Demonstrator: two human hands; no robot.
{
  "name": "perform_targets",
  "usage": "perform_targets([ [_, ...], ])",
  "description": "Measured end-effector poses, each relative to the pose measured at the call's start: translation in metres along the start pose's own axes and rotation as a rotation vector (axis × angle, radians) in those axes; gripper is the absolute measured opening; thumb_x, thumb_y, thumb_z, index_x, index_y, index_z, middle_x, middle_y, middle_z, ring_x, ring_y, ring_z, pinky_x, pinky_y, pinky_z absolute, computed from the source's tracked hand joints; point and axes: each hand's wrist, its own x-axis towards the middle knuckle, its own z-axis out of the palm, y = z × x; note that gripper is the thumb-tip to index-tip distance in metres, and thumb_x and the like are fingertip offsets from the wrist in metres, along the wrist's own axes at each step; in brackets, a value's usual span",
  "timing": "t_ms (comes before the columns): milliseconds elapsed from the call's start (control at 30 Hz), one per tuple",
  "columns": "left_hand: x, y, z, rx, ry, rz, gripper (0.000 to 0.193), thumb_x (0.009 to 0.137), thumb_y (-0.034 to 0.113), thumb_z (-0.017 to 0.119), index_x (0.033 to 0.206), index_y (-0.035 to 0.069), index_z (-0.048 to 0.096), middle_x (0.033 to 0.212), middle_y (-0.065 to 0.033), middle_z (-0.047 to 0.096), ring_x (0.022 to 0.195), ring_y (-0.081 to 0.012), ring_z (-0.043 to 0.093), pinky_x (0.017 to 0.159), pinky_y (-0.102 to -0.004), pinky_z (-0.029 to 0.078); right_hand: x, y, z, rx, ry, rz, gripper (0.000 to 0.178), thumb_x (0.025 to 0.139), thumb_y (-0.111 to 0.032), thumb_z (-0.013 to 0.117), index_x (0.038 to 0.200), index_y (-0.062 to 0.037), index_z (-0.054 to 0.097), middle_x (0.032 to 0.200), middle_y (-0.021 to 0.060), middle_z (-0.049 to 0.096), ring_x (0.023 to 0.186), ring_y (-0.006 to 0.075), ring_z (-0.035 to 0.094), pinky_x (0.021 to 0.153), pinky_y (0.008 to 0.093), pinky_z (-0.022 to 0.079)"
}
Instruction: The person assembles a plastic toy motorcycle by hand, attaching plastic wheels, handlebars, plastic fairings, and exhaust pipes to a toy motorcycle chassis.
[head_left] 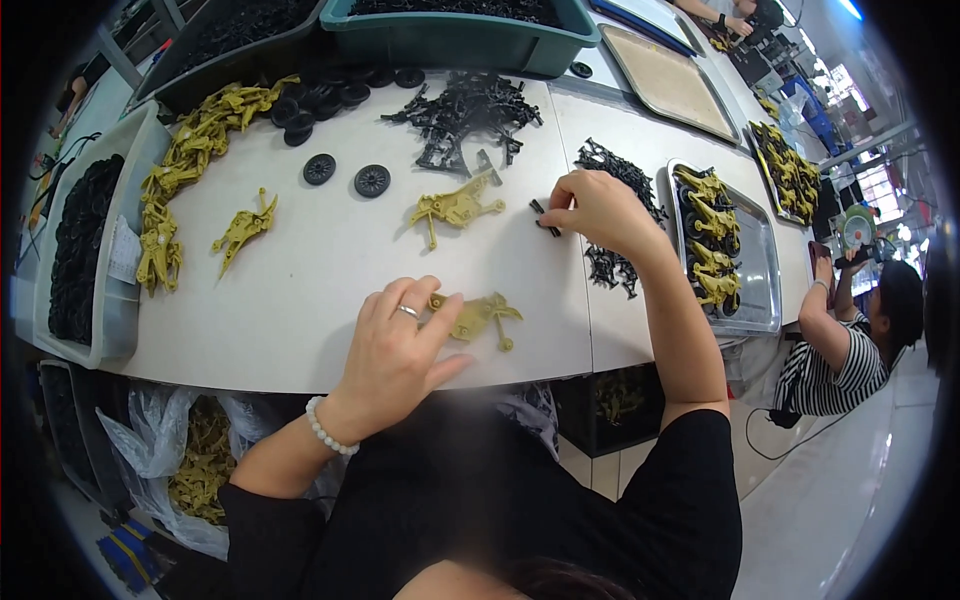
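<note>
My right hand [610,212] pinches a small black rod-shaped plastic part [543,215] between thumb and fingertips, just left of a pile of small black parts [612,262]. Near the table's front edge, my left hand [392,335] has its fingers apart, its index finger beside or touching the left end of a yellow plastic frame piece [482,318]. A second yellow frame piece [455,208], with a dark part at its upper right, lies farther back. Another yellow piece [245,232] lies alone to the left. Two black wheels [345,175] rest behind these pieces.
Heaped yellow pieces [200,130], loose black wheels and black forked parts [470,115] spread along the back. Bins [460,42] of black parts border the table. At right, a metal tray [757,285] holds yellow pieces with wheels. A person in a striped shirt [862,360] works beyond.
</note>
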Motion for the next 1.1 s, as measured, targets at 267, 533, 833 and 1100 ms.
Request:
perform_targets([
  [267,-0.005,0.0,0.025,-0.035,0.026,0.104,0.036,0.071,0.014,0.076,0.104,0.0,0.066,0.112,-0.0162,0.057,0.105,-0.0328,0.053,0.084,-0.041,0.048,-0.015,0.001,0.03,0.417,0.064,-0.141,0.011,0.08,-0.007,0.068,0.084,0.0026,0.066,0.068,0.0059,0.062,0.063,0.0104,0.055,0.061,0.0245,0.046],
  [533,-0.008,0.008,0.033,-0.051,0.051,0.07,0.035,0.07,0.008,0.076,0.103,-0.001,0.066,0.111,-0.0158,0.057,0.103,-0.0333,0.053,0.083,-0.0398,0.049,-0.02,-0.014,0.028,0.269,0.121,-0.006,0.021,0.079,-0.016,0.072,0.087,0.0021,0.066,0.075,0.0121,0.065,0.068,0.0188,0.06,0.066,0.0287,0.049],
  [833,-0.009,0.009,0.037,-0.094,0.078,0.048,0.034,0.07,0.006,0.076,0.102,-0.001,0.067,0.112,-0.0154,0.057,0.104,-0.0333,0.052,0.085,-0.0404,0.049,-0.03,-0.013,0.03,0.727,-0.249,-0.073,0.019,0.08,-0.014,0.076,0.091,0.0003,0.068,0.075,0.0002,0.065,0.068,0.006,0.054,0.065,0.0209,0.045],
  [1100,-0.01,0.008,0.036,-0.108,0.078,0.04,0.033,0.07,0.005,0.075,0.101,-0.001,0.067,0.112,-0.0152,0.056,0.105,-0.0332,0.052,0.085,-0.0404,0.049,-0.026,-0.027,0.02,0.638,-0.471,-0.146,0.022,0.08,-0.014,0.075,0.096,-0.0008,0.071,0.073,0.0004,0.065,0.068,0.0066,0.053,0.063,0.0228,0.044],
])
